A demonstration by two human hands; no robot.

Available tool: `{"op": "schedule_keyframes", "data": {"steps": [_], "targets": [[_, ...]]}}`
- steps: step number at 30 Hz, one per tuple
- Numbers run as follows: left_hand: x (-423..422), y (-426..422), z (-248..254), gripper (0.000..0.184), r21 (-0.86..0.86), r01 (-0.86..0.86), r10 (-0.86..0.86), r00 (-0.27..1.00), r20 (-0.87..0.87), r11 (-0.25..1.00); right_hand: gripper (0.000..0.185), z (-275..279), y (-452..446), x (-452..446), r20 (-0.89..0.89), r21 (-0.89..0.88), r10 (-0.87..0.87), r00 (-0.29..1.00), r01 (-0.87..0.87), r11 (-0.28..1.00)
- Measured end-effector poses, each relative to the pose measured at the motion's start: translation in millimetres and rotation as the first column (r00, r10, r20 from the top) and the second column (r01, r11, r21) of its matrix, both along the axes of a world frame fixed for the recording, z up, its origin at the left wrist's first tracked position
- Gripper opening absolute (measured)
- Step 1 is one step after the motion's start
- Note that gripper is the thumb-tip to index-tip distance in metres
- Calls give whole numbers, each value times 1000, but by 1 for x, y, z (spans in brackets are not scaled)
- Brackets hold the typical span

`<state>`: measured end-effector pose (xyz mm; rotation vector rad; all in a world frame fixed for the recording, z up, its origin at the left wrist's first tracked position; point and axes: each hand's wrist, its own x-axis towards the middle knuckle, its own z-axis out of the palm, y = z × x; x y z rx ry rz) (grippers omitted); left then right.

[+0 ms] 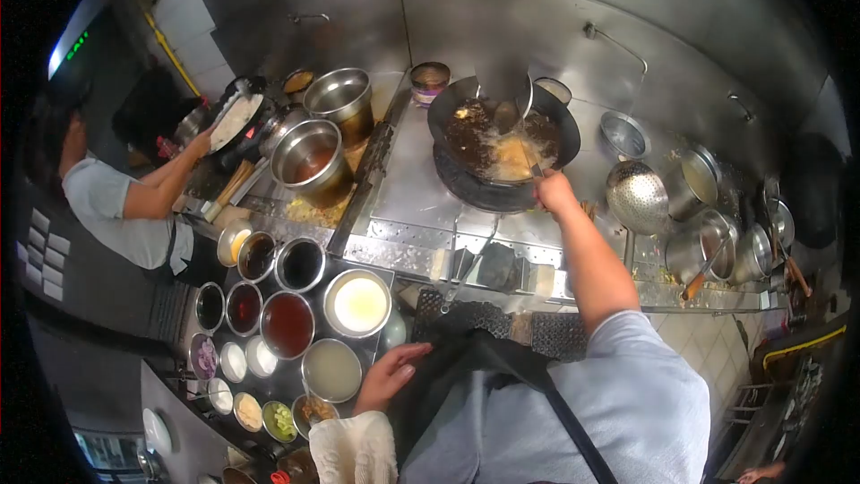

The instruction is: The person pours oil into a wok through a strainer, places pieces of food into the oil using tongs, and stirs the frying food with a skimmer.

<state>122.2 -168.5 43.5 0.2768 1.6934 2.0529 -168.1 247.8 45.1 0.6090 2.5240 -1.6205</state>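
My right hand [553, 191] is closed round the handle of a ladle [507, 117] whose dark bowl is over the far part of the wok. The black wok [436, 128] sits on the stove burner and holds dark bubbling oil with pale yellow foam on the near right. A grey blurred patch hides part of its far rim. My left hand [392, 378] hangs low in front of the dark apron [439, 390], fingers stretched out, holding nothing. It is nearest a steel pot of pale cloudy liquid [332, 370], apart from it.
Left stand sauce pots [288, 324], a white-filled bowl [357, 303] and small ingredient bowls. Two tall steel pots [313, 161] flank the wok's left. A perforated strainer [637, 196] and several pots [699, 246] lie right. A co-worker [125, 202] handles a pan far left.
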Motion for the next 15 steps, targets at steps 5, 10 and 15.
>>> {"op": "schedule_keyframes", "data": {"steps": [5,10,15], "targets": [[0,6,3,47,27,-6,6,1000,19,1000,6,-21,15,13,12,-538,-4,1000,10,843],[-5,16,11,45,-9,-2,3,999,38,1000,6,-19,28,38,-6,-680,-5,1000,-1,733],[-13,22,6,45,-51,13,-12,999,34,999,13,7,50,67,-7,-570,9,1000,-12,821]]}}
